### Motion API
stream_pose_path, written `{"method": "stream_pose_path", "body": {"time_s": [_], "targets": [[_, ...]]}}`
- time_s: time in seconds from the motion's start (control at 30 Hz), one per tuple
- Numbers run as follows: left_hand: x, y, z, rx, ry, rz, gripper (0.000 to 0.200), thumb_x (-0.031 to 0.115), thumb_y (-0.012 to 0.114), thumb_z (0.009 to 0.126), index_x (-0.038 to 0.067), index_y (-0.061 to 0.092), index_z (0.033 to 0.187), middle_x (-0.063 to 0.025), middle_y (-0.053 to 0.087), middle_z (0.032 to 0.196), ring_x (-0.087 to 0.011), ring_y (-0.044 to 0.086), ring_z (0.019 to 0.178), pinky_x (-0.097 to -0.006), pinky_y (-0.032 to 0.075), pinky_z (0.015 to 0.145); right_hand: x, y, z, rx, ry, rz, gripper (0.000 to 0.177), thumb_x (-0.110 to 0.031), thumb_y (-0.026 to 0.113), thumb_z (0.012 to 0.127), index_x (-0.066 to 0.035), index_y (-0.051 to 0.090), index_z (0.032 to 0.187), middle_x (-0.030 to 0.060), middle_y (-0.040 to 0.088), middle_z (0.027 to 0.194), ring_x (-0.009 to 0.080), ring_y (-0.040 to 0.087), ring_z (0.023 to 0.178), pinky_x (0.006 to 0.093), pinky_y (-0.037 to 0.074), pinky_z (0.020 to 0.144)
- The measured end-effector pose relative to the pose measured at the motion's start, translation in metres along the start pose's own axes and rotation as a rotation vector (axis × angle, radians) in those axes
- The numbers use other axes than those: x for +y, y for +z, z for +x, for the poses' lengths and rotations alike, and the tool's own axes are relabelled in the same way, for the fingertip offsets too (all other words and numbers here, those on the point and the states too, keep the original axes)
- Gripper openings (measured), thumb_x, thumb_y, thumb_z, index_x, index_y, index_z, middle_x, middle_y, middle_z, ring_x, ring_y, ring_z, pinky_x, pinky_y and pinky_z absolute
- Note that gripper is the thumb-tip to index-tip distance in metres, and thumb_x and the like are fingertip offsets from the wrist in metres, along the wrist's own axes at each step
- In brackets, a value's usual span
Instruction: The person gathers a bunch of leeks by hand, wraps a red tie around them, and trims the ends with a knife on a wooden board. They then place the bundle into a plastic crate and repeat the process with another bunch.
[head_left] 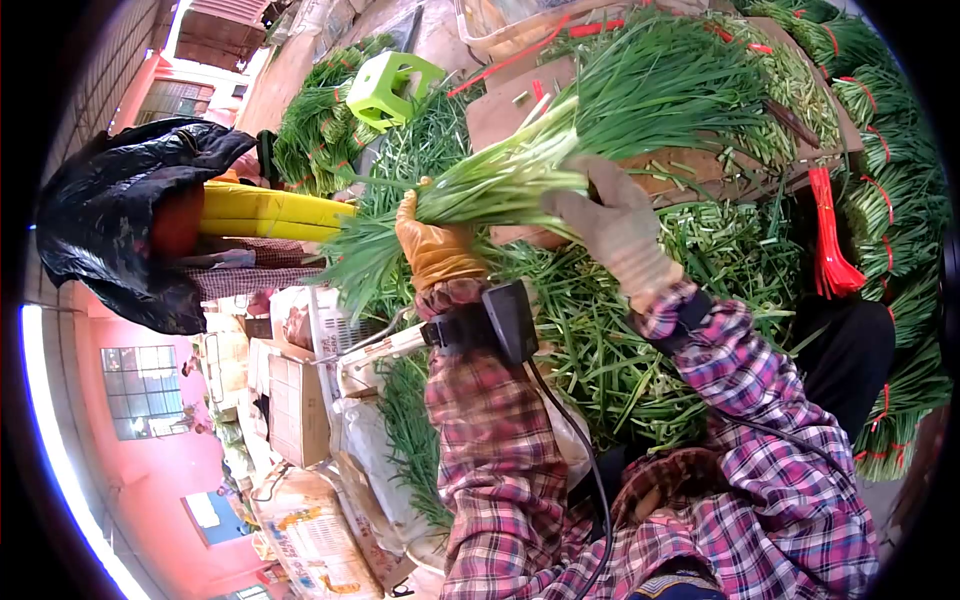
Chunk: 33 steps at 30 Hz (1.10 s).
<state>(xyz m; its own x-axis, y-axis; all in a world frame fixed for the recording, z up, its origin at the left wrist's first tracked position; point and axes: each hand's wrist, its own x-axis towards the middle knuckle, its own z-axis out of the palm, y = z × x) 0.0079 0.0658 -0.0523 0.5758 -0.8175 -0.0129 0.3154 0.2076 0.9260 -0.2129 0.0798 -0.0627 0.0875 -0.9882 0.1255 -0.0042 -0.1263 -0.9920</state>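
Observation:
A loose bunch of garlic chives (510, 175) is gripped in my left hand (435, 245), which wears an orange glove. Its fingers wrap around the stalks, and leaves hang past it to the left. My right hand (610, 215), in a grey glove, has thumb and fingers closed on pale stalks at the bunch's right side; the fingertips are partly hidden. Behind the bunch, more chives (670, 85) lie with dark leaves on a cardboard-covered surface (680, 180). Loose leaves and trimmings (630, 350) are heaped below my hands.
Tied chive bundles (880, 220) with red bands line the right side. A hank of red ties (832, 240) hangs nearby. Beyond stand a lime-green stool (392, 90) and more bundles (325, 130). A person in yellow (270, 212) is at left, near cardboard boxes (298, 405).

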Motion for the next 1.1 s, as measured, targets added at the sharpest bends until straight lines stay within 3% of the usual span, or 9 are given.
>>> {"method": "stream_pose_path", "body": {"time_s": [0.1, 0.17, 0.3, 0.37, 0.5, 0.83, 0.93, 1.0, 1.1], "targets": [[-0.003, -0.023, 0.007, -0.177, 0.001, 0.077, 0.027, 0.011, 0.049, 0.091, -0.006, 0.047, 0.111, -0.0155, 0.058, 0.107, -0.0171, 0.058, 0.088, -0.0286, 0.05, 0.08, 0.028, -0.028, 0.002, -0.049, -0.214, -0.022, 0.017, -0.017, 0.065, 0.08, -0.006, 0.067, 0.093, 0.0091, 0.065, 0.085, 0.0141, 0.06, 0.078, 0.0276, 0.049, 0.07], [0.001, -0.01, -0.003, -0.065, 0.027, 0.137, 0.028, 0.011, 0.049, 0.091, -0.008, 0.047, 0.112, -0.0154, 0.059, 0.106, -0.0167, 0.058, 0.088, -0.0285, 0.05, 0.079, 0.013, -0.051, 0.002, 0.082, 0.254, 0.335, 0.012, -0.014, 0.064, 0.08, -0.009, 0.068, 0.09, 0.0077, 0.065, 0.089, 0.0144, 0.06, 0.084, 0.0278, 0.049, 0.074], [-0.018, -0.008, 0.003, -0.095, 0.004, 0.1, 0.031, 0.01, 0.055, 0.088, -0.006, 0.045, 0.113, -0.0152, 0.059, 0.105, -0.0164, 0.057, 0.089, -0.0276, 0.05, 0.077, -0.016, -0.052, -0.001, 0.079, -0.378, -0.212, 0.029, -0.022, 0.07, 0.074, -0.005, 0.066, 0.097, 0.0079, 0.06, 0.108, 0.0197, 0.056, 0.1, 0.0283, 0.045, 0.085], [-0.021, -0.008, 0.002, -0.07, 0.051, 0.112, 0.03, 0.009, 0.057, 0.087, -0.005, 0.045, 0.111, -0.0153, 0.059, 0.104, -0.0163, 0.057, 0.088, -0.0276, 0.05, 0.075, -0.016, -0.033, 0.013, 0.053, 0.151, 0.044, 0.038, -0.028, 0.075, 0.069, -0.007, 0.066, 0.099, 0.0094, 0.058, 0.114, 0.0229, 0.056, 0.101, 0.03, 0.044, 0.088], [-0.009, -0.01, 0.001, -0.118, -0.044, -0.096, 0.032, 0.015, 0.058, 0.087, -0.005, 0.045, 0.109, -0.0157, 0.059, 0.103, -0.0167, 0.058, 0.085, -0.0288, 0.051, 0.073, -0.012, -0.015, 0.016, 0.133, -0.122, -0.101, 0.043, -0.031, 0.078, 0.065, -0.008, 0.066, 0.1, 0.0094, 0.058, 0.113, 0.023, 0.055, 0.104, 0.0295, 0.042, 0.091], [-0.005, -0.004, -0.017, -0.108, 0.111, 0.439, 0.03, 0.013, 0.052, 0.09, -0.005, 0.043, 0.112, -0.0136, 0.058, 0.105, -0.0184, 0.057, 0.093, -0.0301, 0.049, 0.083, -0.03, -0.009, 0.009, -0.07, 0.24, 0.658, 0.024, -0.006, 0.068, 0.075, 0.001, 0.062, 0.098, 0.004, 0.065, 0.083, 0.0093, 0.059, 0.075, 0.0211, 0.047, 0.07], [-0.006, -0.005, -0.015, -0.035, 0.041, 0.069, 0.026, 0.017, 0.05, 0.091, -0.003, 0.047, 0.108, -0.0135, 0.059, 0.103, -0.0193, 0.057, 0.091, -0.0315, 0.05, 0.081, -0.027, -0.018, 0.008, -0.103, 0.242, 0.553, 0.02, -0.006, 0.065, 0.077, 0.003, 0.062, 0.094, 0.0092, 0.065, 0.089, 0.0124, 0.059, 0.081, 0.0246, 0.047, 0.075], [0.004, -0.016, -0.007, -0.033, -0.311, -0.556, 0.026, 0.022, 0.047, 0.092, 0.0, 0.052, 0.103, -0.014, 0.059, 0.104, -0.021, 0.058, 0.092, -0.0331, 0.049, 0.082, -0.015, -0.039, 0.004, -0.119, -0.354, 0.288, 0.017, -0.008, 0.062, 0.079, 0.001, 0.063, 0.094, 0.0138, 0.061, 0.103, 0.0201, 0.059, 0.095, 0.0336, 0.046, 0.086], [0.005, -0.046, 0.006, -0.139, -0.078, -0.199, 0.027, 0.025, 0.044, 0.092, 0.002, 0.055, 0.1, -0.0131, 0.059, 0.104, -0.0219, 0.057, 0.094, -0.0344, 0.049, 0.084, -0.011, -0.096, -0.001, -0.329, -0.167, 1.073, 0.017, -0.011, 0.053, 0.086, -0.007, 0.063, 0.098, 0.0123, 0.055, 0.118, 0.0303, 0.052, 0.112, 0.0481, 0.037, 0.101]]}}
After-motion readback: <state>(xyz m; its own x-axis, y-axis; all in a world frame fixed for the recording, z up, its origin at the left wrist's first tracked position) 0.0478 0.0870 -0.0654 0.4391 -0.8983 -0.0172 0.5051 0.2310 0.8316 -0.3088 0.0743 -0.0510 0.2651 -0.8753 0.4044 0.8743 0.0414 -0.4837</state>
